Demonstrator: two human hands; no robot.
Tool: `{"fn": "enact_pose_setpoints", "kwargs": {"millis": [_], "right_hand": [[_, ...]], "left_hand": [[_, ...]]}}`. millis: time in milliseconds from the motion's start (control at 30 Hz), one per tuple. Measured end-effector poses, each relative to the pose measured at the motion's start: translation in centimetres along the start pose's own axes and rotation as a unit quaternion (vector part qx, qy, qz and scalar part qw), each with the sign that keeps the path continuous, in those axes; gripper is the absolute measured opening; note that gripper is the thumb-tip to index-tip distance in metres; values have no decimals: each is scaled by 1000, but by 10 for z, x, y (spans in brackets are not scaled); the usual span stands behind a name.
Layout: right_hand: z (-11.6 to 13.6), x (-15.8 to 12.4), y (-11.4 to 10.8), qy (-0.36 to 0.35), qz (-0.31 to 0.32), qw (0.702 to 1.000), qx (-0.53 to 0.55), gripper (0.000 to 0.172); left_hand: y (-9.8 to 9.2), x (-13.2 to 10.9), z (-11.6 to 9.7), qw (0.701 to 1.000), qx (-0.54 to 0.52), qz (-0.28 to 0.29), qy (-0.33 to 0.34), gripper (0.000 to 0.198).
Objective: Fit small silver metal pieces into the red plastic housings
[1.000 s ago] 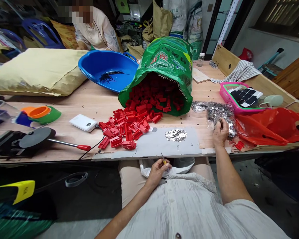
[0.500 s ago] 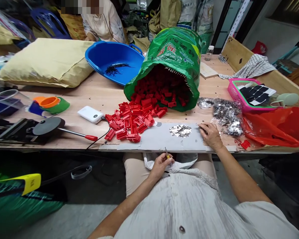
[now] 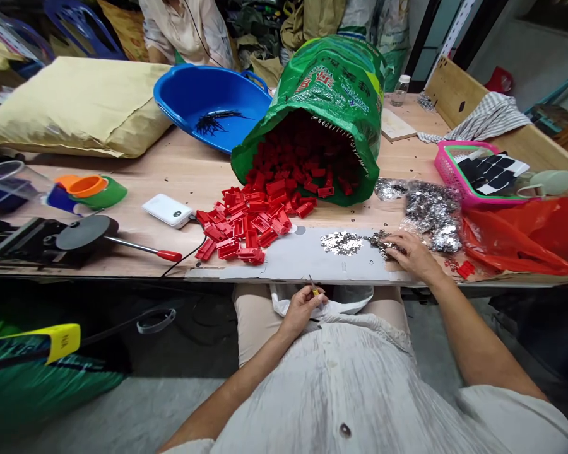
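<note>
Where the person sits at the bench [image 3: 203, 183], the right hand [image 3: 413, 253] lies palm down and loosely open at the right end of a grey card sheet [image 3: 312, 255]. Its fingertips [image 3: 392, 243] rest on a small scatter of silver metal pieces [image 3: 382, 244], though no single piece can be made out as gripped. Just left of the fingers, and nearly touching that scatter, sits a larger flat patch of silver pieces [image 3: 341, 243]. Beyond the hand and to its right lies a clear bag of the same silver pieces [image 3: 430, 214], with a red plastic bag [image 3: 515, 236] further right.

The left hand [image 3: 303, 311] is closed around a small yellow-handled tool [image 3: 315, 289], its thin metal tip pointing up. It is held below the bench edge, over the lap and a white bag [image 3: 291, 299].

Well left of the right hand, loose red plastic parts [image 3: 246, 230] spill from a green woven sack [image 3: 322, 94] lying on its side. Beyond them stands a blue basin [image 3: 246, 120] holding thin black pieces [image 3: 213, 123].
</note>
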State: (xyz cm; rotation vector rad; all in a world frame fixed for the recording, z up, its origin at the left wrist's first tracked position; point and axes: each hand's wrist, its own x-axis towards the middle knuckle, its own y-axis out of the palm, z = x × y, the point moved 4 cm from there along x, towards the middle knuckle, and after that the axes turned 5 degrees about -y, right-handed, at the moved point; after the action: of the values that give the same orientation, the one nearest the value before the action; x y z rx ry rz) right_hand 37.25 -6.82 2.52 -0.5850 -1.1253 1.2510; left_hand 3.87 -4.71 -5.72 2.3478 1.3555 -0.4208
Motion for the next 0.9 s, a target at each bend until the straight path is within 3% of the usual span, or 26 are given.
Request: {"fn": "enact_pose_setpoints", "kwargs": {"millis": [233, 567, 700, 900], "right_hand": [[-23, -9, 1, 39, -18, 997, -61, 26], [10, -4, 8, 13, 6, 999, -39, 30], [6, -1, 8, -4, 24, 1000, -8, 26], [0, 1, 3, 21, -23, 999, -18, 26]], "left_hand": [[-1, -1, 1, 1000, 7, -1, 0, 31], [-2, 0, 2, 1000, 15, -7, -4, 32], [-2, 0, 2, 1000, 11, -6, -6, 32], [-3, 1, 3, 1000, 11, -8, -10, 34]]}}
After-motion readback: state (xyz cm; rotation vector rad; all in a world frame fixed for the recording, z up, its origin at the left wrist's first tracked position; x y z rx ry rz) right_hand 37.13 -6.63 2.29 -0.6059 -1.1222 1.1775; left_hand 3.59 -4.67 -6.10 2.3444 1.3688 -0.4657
